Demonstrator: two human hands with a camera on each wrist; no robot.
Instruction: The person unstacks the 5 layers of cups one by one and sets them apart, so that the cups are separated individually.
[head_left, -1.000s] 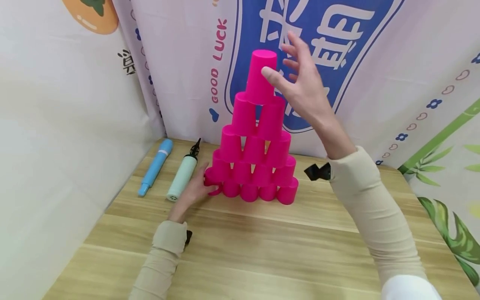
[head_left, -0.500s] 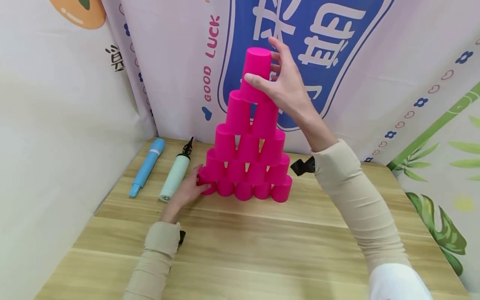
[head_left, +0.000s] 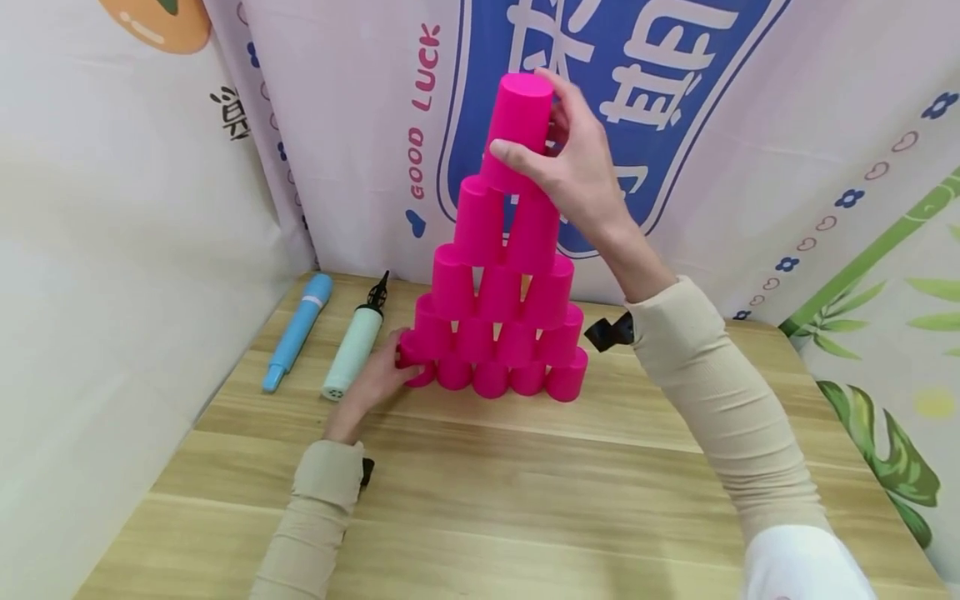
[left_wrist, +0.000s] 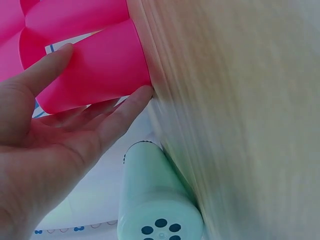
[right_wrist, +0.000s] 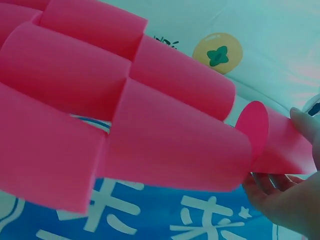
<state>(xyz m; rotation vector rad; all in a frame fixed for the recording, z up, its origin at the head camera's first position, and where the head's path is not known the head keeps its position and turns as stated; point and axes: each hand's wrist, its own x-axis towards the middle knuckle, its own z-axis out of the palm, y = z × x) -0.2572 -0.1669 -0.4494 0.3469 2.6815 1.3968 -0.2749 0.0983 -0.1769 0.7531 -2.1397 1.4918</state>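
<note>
Pink cups stand upside down in a tall pyramid, with one cup at its top. My right hand [head_left: 581, 162] grips that top cup [head_left: 520, 125], thumb in front and fingers behind. In the right wrist view the top cup [right_wrist: 285, 140] is tilted, its open mouth showing just off the cup [right_wrist: 180, 135] below. Down at the base, my left hand [head_left: 378, 373] holds the leftmost bottom cup [left_wrist: 100, 65], with the thumb on one side and fingers round the other.
A pale green hand pump [head_left: 354, 350] with a black nozzle lies just left of my left hand. Further left is a blue pump-like tube [head_left: 297, 333]. A printed cloth [head_left: 360, 150] hangs close behind the pyramid, and the wooden table [head_left: 480, 492] extends in front.
My right hand has closed in from the right on the top cup, gripped it and raised it slightly. My left hand stays at the bottom left cup. The head view has shifted a little.
</note>
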